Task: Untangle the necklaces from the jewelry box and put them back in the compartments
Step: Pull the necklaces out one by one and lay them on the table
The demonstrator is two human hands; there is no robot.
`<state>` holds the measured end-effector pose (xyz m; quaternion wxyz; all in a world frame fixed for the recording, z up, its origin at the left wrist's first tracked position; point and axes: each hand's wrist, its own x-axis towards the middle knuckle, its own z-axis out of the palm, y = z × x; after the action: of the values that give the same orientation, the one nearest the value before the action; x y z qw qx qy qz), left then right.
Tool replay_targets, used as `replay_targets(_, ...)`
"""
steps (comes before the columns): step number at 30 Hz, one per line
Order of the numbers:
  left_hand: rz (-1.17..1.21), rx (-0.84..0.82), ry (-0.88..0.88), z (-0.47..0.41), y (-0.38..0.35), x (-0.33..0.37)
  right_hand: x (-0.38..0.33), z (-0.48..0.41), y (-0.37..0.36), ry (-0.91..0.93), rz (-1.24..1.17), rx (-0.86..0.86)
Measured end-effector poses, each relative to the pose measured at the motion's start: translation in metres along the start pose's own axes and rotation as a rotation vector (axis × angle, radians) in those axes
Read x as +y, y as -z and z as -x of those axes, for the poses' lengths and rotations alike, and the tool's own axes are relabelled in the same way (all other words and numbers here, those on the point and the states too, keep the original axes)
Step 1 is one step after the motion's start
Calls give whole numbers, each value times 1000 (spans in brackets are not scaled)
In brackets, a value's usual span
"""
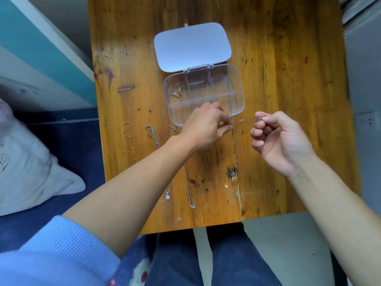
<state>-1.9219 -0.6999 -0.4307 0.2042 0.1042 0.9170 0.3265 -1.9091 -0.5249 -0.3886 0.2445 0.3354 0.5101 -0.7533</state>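
The left hand and the right hand each pinch one end of a thin chain, stretched taut between them just in front of the clear jewelry box. The box sits open on the wooden bench, a tangled clump of chains in its far-left compartment. Three necklaces lie straightened on the bench beside the left forearm.
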Motion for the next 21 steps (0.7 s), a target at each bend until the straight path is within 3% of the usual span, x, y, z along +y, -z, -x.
replay_targets(4, 234, 49, 21, 4, 18, -8, -1, 0, 11, 23, -80, 88)
replay_targets(8, 480, -84, 132, 22, 48, -20, 11, -5, 28, 22, -59, 200)
replay_targets(12, 596, -130, 242, 42, 59, -26, 37, -7, 39, 25, 123, 304)
replay_targets(16, 797, -51, 354, 52, 56, -32, 65, -1, 49, 4, 349, 332)
replay_targets(21, 636, 119, 444, 61, 30, -32, 101, 24, 54, -2, 712, 212)
